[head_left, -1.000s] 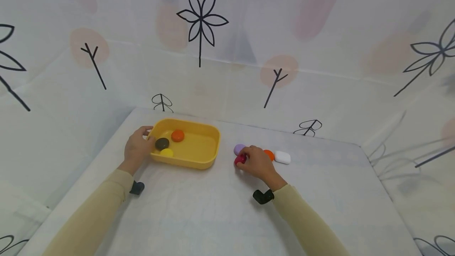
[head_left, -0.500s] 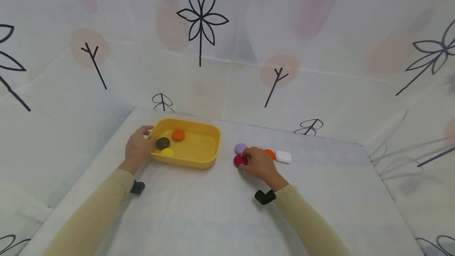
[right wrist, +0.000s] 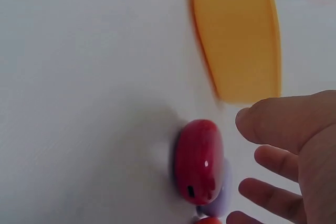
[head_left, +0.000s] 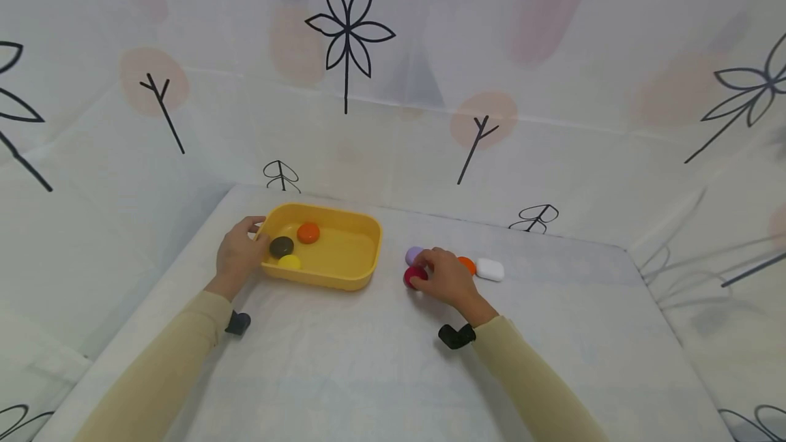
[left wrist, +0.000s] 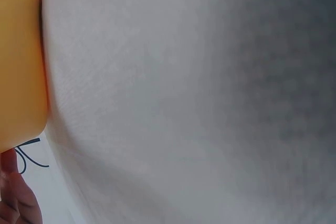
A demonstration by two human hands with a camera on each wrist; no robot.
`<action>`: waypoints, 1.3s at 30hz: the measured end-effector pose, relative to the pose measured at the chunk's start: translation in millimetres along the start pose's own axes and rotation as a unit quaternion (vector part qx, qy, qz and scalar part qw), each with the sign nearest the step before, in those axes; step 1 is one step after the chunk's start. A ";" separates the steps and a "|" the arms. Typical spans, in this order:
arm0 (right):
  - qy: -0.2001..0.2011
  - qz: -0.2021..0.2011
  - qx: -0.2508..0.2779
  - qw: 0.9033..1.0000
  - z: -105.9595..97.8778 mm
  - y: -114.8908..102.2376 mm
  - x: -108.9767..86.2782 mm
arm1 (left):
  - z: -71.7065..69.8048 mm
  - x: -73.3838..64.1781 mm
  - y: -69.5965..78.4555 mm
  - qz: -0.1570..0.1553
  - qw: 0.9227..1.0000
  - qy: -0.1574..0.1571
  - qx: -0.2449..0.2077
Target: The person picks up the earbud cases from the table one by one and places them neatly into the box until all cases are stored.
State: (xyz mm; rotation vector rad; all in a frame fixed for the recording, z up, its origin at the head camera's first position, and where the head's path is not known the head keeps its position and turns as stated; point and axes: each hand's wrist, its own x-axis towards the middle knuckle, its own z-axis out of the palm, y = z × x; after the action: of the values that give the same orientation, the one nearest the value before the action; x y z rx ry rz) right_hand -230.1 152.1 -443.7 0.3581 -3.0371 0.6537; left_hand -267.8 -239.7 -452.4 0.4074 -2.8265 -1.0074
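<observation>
A yellow tray stands on the left part of the table. My left hand grips its left end, thumb at the near side; in the left wrist view only a little of that hand shows. On the table right of the tray lies a small glossy red rounded case with a dark slot in its side. Just over it hovers my right hand; in the right wrist view thumb and fingers are spread, apart from the case. A lilac round piece is right behind the red one, partly hidden.
Inside the tray are an orange, a dark grey and a yellow round piece. Beyond my right hand lie another orange piece, partly covered, and a white rounded-rectangular piece. A patterned cloth wall rises behind the table.
My right fingers have loosened from the red case and lifted slightly; the case lies on the table. My left hand and the tray stay put.
</observation>
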 end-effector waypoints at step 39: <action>-0.038 -0.129 0.144 0.980 -6.5 -82.0 35.6 | -1.0 -3.7 2.9 -0.011 1.000 -0.010 -0.002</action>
State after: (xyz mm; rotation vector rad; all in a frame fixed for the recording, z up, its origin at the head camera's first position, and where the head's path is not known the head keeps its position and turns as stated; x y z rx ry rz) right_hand -246.5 74.2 -402.3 0.7840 -2.8854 1.0808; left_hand -264.7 -237.1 -449.9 0.4316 -2.8435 -1.0287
